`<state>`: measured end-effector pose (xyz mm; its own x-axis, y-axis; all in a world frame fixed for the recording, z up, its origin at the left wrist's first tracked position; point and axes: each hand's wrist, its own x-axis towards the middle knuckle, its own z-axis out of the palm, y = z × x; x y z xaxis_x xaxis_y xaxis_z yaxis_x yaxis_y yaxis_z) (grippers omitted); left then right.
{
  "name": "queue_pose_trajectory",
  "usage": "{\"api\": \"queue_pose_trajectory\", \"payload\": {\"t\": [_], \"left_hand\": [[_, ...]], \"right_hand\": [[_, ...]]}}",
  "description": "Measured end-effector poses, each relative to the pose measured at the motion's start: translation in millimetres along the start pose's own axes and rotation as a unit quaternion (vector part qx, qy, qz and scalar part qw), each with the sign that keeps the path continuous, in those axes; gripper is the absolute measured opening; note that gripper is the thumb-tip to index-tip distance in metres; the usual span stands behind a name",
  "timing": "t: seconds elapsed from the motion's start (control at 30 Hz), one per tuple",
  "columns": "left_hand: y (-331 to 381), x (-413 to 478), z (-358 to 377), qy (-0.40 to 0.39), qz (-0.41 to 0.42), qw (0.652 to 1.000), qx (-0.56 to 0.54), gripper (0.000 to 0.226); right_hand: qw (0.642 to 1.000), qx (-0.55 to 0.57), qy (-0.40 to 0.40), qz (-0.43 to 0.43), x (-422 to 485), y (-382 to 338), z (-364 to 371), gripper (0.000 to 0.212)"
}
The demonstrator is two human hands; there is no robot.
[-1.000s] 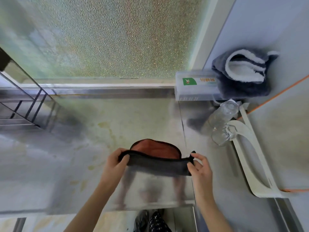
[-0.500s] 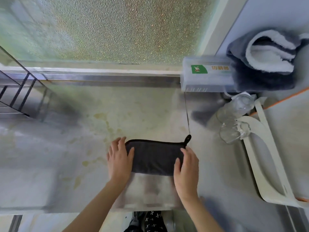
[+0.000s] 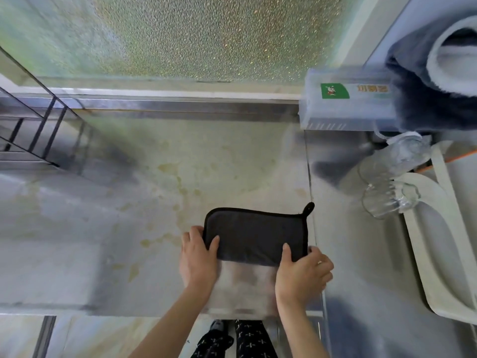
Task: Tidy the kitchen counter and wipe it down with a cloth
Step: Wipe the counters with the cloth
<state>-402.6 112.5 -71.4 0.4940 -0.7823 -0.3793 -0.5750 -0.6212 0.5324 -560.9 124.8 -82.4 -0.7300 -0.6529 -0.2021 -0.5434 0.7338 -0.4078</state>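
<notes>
A dark grey cloth (image 3: 255, 235) with a black hem and a hanging loop at its far right corner lies folded flat on the steel counter (image 3: 108, 228). My left hand (image 3: 197, 257) grips the cloth's near left corner, thumb on top. My right hand (image 3: 302, 270) pinches the near right corner the same way. The counter around the cloth carries yellowish stains, mostly to the left and beyond it.
A clear plastic box with a green label (image 3: 346, 104) stands at the back right, with a grey and white towel (image 3: 438, 73) beside it. Two clear glasses (image 3: 387, 184) lie against a white tray (image 3: 433, 244) at the right. A black wire rack (image 3: 28, 135) stands far left.
The cloth, held up showing its orange side a second ago, now lies flat, grey side up. Both hands went from flat on it to gripping its near corners.
</notes>
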Motion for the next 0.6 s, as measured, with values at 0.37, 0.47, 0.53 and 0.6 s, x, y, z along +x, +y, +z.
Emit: {"api": "queue_pose_trajectory", "payload": {"t": [0.37, 0.47, 0.53, 0.6], "left_hand": [[-9, 22, -18, -0.073, 0.098, 0.989, 0.089, 0.022], [-16, 35, -30, -0.098, 0.127, 0.984, 0.071, 0.023], [-26, 45, -44, -0.095, 0.148, 0.983, 0.059, 0.025], [-39, 56, -60, -0.073, 0.171, 0.981, 0.063, 0.025]], "right_hand": [[0.961, 0.209, -0.069, 0.167, 0, -33, -2, 0.028], [0.962, 0.251, -0.059, 0.090, -14, -53, -5, 0.025], [0.974, 0.221, -0.031, -0.049, -35, -64, -2, 0.027], [0.970, 0.161, -0.016, -0.182, -62, -70, 8, 0.028]]}}
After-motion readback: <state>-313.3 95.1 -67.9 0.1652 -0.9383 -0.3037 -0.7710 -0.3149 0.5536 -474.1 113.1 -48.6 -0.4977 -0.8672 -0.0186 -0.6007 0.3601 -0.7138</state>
